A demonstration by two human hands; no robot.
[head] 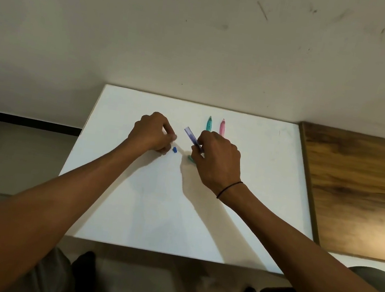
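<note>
Step in hand: it looks like fitting the blue cap [174,149] onto the purple pen [191,136].
Right hand [216,159] grip: the fingers curl round the pen's lower end, and the barrel slants up and away to the left.
Left hand [154,131] grip: the fingers are curled, tips just beside the blue cap. I cannot tell whether they pinch anything.
Blue cap: it lies on the white bench [152,214], between the hands.
Doing it well: pinch the cap by its sides, aim its open end at the pen tip and push straight.
Containers: none shows. The teal pen [209,123] and pink pen [222,126] lie loose, and a teal cap [191,158] sits by the right fingers.
</note>
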